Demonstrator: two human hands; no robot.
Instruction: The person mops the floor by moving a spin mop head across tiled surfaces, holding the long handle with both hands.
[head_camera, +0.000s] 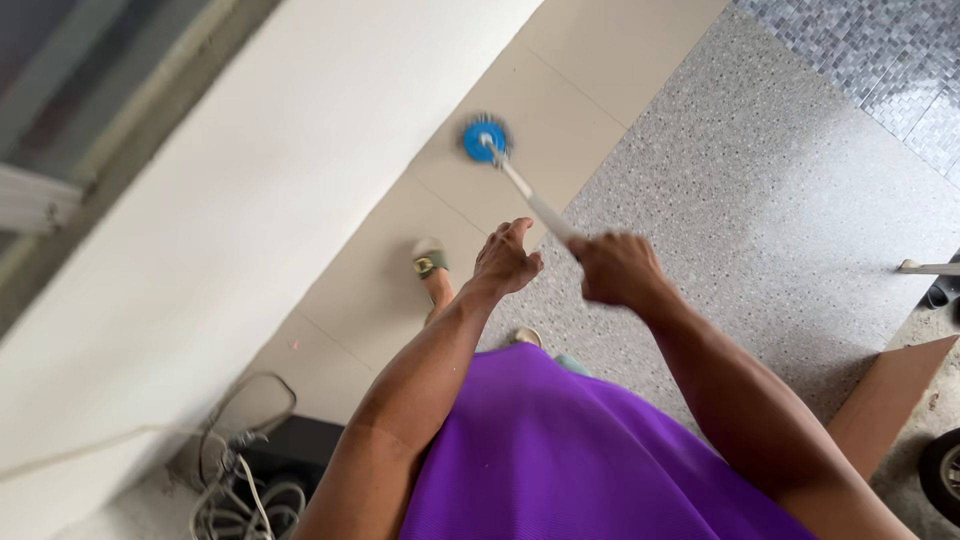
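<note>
My right hand (618, 268) is curled into a fist around the near end of a long white handle (540, 208), its fingers pressed together about the shaft. The handle runs away from that fist to a round blue brush head (485, 138), which sits blurred against the cream tiles (560, 110) at the base of the white wall (250, 200). My left hand (505, 260) hangs just beside the handle, on the wall side of it, fingers loosely bent and slightly apart; whether it touches the shaft I cannot tell. Nearer to me than the brush head, my sandalled foot (432, 265) stands on the cream tiles, and on the side of the handle away from the wall lies grey speckled floor (760, 220). My purple garment (560, 460) fills the space under both arms. Along the foot of the wall, well apart from the brush head, a tangle of pale cables (240, 480) lies beside a dark box (290, 450).
</note>
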